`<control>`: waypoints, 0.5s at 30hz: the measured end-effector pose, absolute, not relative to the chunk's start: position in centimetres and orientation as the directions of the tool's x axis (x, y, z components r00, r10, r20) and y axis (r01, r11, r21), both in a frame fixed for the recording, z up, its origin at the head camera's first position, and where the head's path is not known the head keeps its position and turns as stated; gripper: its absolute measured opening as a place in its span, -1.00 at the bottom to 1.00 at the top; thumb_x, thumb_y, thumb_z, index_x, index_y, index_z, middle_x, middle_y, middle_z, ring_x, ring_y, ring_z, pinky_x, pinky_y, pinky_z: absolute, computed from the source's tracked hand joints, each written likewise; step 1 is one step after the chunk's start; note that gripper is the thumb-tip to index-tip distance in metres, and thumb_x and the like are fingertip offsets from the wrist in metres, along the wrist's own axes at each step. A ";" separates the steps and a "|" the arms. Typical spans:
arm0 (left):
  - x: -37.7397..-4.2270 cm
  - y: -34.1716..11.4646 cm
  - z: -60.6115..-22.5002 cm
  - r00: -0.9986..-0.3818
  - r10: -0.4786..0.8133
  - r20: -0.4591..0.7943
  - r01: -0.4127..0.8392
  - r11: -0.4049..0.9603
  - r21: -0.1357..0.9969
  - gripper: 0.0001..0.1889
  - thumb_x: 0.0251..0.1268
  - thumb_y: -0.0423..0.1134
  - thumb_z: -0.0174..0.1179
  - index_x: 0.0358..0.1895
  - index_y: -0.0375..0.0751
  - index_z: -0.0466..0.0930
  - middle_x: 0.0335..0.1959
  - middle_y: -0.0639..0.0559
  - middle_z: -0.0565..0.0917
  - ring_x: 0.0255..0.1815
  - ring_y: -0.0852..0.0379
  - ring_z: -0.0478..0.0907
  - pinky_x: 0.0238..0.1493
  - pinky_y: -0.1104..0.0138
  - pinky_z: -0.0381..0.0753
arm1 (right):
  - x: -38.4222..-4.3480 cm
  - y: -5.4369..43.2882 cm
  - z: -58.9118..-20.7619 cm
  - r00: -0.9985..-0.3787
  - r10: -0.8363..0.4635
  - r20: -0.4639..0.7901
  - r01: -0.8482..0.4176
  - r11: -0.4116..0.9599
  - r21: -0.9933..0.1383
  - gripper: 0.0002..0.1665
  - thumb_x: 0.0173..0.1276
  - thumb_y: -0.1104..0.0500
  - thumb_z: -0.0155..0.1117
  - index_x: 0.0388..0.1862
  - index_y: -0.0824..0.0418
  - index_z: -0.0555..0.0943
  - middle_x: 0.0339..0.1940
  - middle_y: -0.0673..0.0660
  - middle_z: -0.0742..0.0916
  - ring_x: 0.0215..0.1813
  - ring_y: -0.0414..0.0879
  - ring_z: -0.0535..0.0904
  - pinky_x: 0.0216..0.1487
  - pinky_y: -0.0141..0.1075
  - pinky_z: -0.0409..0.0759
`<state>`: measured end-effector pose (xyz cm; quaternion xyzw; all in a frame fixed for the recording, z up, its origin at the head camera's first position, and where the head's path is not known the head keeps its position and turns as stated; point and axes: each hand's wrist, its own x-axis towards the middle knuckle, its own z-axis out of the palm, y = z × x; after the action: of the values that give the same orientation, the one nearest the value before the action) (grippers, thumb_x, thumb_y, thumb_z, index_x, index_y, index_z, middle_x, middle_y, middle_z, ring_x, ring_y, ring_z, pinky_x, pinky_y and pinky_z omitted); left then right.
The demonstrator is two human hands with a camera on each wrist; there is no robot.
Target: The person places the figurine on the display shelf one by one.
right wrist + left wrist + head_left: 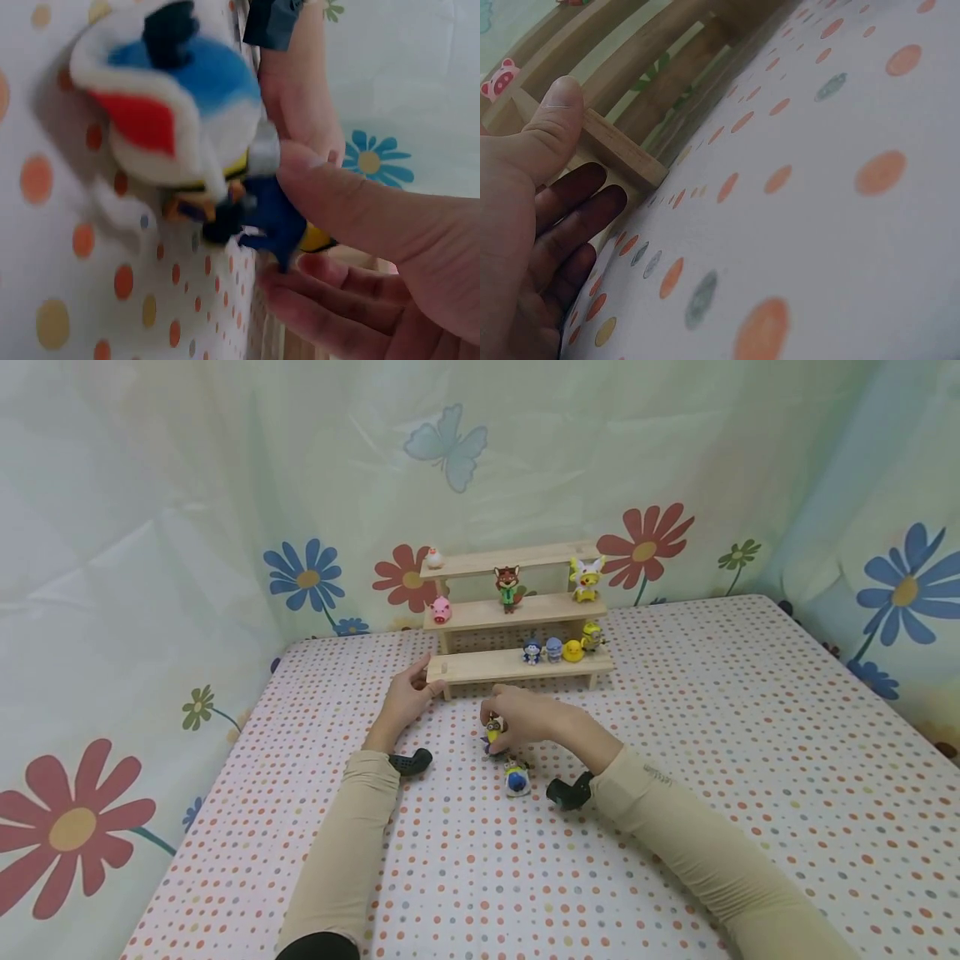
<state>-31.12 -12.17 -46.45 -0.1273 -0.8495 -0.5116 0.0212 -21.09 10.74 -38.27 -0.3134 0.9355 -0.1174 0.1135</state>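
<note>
At the left end of a three-step wooden shelf (487, 670), my left hand (406, 697) grips the lowest board, thumb along its front. In the left wrist view the thumb (559, 112) overlaps the wood and the other fingers bend beside the leg. My right hand (525, 717) pinches a small yellow and blue minion figure (492, 727) between thumb and fingers, in front of the shelf. Just nearer to me, a white and blue figure (517, 778) lies on the dotted cloth. It looms large and blurred in the right wrist view, beside the held minion figure (274, 214).
On the lowest board stand a dark blue figure (532, 651), a light blue one (553, 649), a yellow duck (573, 651) and another minion (592, 637). Higher up are a pink pig (441, 610), a fox (507, 587), a white-hatted yellow figure (586, 580) and a white chick (433, 558).
</note>
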 end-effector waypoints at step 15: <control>-30.9 -12.1 -46.4 -0.965 0.201 0.168 0.240 0.426 0.872 -0.21 0.23 0.01 0.26 0.49 -0.03 0.12 0.13 -0.16 0.55 0.10 -0.04 0.53 0.05 0.16 0.57 | -22.5 12.2 -37.9 -0.816 -0.578 -0.007 -0.560 0.794 -0.238 -0.75 0.26 0.17 0.35 -0.08 0.17 0.66 -0.24 0.02 0.71 -0.19 -0.14 0.60 -0.13 -0.27 0.58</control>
<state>-30.94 -12.12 -46.38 -0.1307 -0.8443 -0.5194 0.0188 -22.53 12.22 -37.85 -0.3005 0.9462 -0.1133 0.0398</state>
